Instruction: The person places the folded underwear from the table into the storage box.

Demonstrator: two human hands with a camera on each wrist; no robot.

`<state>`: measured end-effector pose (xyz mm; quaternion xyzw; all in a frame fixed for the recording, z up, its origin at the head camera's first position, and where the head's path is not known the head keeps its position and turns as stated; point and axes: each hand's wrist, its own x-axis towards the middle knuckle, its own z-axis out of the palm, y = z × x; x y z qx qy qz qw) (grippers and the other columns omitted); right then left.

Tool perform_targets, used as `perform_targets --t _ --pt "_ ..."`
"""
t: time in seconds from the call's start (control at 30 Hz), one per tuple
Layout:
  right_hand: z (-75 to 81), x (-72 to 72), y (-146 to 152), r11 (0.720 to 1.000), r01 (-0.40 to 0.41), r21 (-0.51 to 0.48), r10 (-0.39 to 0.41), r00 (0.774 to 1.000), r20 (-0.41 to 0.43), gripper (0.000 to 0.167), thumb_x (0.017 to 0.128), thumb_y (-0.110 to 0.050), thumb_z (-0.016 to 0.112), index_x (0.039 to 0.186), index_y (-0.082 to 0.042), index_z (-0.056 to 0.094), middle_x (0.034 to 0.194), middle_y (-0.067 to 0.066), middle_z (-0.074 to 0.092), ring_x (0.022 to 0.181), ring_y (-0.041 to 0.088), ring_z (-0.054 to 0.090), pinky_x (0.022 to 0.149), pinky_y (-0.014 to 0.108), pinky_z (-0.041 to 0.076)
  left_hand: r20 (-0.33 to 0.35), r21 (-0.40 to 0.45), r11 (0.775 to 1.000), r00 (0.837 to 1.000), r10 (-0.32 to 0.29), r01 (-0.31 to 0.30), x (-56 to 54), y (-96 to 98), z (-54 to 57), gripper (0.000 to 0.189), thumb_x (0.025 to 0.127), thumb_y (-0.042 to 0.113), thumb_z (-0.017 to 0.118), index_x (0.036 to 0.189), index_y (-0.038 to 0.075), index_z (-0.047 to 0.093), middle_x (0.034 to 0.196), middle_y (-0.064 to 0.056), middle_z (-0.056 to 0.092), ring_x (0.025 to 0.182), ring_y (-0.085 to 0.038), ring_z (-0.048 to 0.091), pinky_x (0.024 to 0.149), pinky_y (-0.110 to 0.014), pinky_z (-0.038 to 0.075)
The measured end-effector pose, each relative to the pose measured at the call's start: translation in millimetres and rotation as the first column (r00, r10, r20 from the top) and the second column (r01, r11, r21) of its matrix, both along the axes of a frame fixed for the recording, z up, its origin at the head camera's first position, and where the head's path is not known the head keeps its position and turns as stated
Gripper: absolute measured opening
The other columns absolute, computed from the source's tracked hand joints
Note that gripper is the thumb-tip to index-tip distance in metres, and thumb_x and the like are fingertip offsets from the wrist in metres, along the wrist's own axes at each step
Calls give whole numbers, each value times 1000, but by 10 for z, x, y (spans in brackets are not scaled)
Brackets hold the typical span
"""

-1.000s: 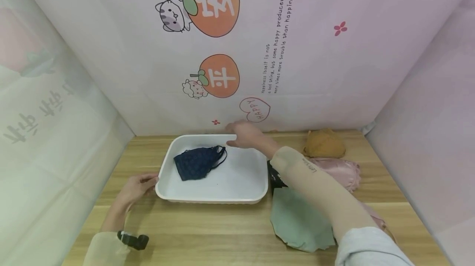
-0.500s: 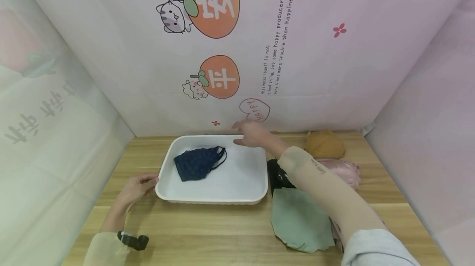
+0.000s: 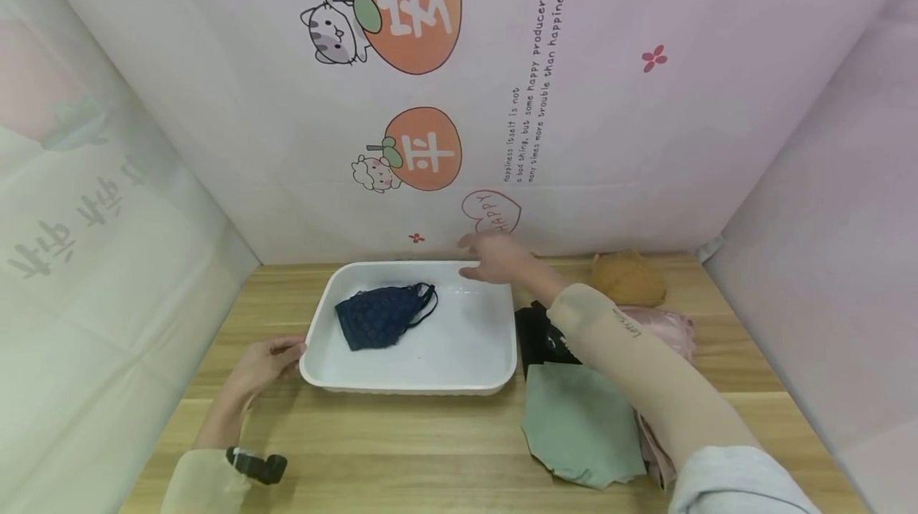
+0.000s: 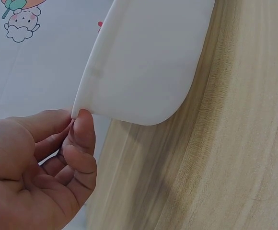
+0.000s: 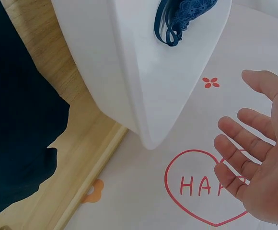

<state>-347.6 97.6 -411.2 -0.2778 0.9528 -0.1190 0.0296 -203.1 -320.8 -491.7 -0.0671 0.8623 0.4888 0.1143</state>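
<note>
A white plastic tray (image 3: 459, 374) stands on the wooden table, with a dark blue lacy garment (image 3: 380, 317) with thin straps lying in its left half. At the tray's left side, my left hand (image 3: 264, 366) pinches the rim; the left wrist view shows the thumb and forefinger (image 4: 85, 129) on the edge. Over the tray's far right part hovers my right hand (image 3: 502, 257), its fingers spread and nothing in them. In the right wrist view the right hand (image 5: 268, 158) is apart from the tray, with the garment's straps (image 5: 165, 28) visible inside it.
Right of the tray lie a black cloth piece (image 3: 534, 339), a pale green one (image 3: 584, 426), a shiny pink one (image 3: 667, 327) and a mustard one (image 3: 629, 279). A printed white curtain (image 3: 588, 139) rises behind the table. My right forearm covers part of the cloths.
My right hand has shifted a little to the right along the tray's far edge, its forearm moving with it. The left hand, tray and blue garment stay where they were.
</note>
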Motion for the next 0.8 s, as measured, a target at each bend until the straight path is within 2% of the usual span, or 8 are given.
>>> perform_targets --t 0.37,0.6,0.8 --pt "-21 -37 118 1000 24 -16 -24 1000 -1 55 91 -40 72 138 -15 58 129 8 68 118 24 65 101 42 53 3 -11 1000 1000 -2 3 -12 -1 10 45 102 29 58 134 -3 59 93 0 70 82 -13 61 74 -29 57" --pt "-32 -89 266 998 41 -39 -41 999 -6 54 91 -40 71 138 -16 58 126 8 69 116 25 65 99 43 54 2 -7 1000 1000 -12 12 -27 -6 42 44 103 27 57 135 -3 58 94 -2 70 85 -17 62 74 -31 56" --pt "7 -40 393 991 98 -93 -94 995 46 57 90 -37 73 139 -15 57 129 11 66 119 28 61 102 47 51 6 -1 1000 1000 -14 14 -11 -4 29 45 103 27 57 136 -4 57 97 -5 71 85 -16 62 74 -30 57"
